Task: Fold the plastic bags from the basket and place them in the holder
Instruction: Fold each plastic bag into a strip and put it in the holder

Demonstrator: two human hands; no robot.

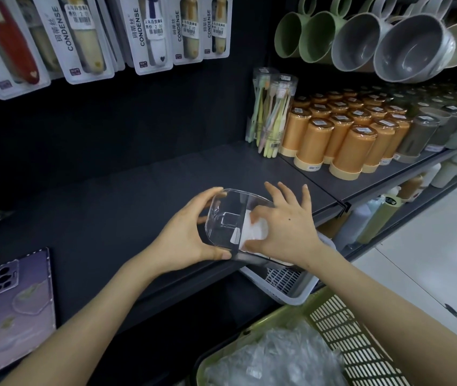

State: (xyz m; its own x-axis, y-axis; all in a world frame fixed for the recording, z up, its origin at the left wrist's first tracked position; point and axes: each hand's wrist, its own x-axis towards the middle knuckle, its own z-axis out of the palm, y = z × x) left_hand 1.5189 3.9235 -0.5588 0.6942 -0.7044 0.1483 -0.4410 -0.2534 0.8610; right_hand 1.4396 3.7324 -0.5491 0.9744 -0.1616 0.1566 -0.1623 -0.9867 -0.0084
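1. Left hand [185,235] clasps the clear holder [223,210] by its left wall, at the shelf's [124,190] near edge.
2. Right hand [286,227] pinches the folded white bag [253,235] with thumb and forefinger, inside the holder's right side. The other fingers are splayed.
3. The bag looks light, soft and slippery, so it probably springs open. Best to hold it on the fold.
4. The holder looks stiff and slick, so grip its walls.
5. More bags [277,358] wait in the green basket [341,310], near right.
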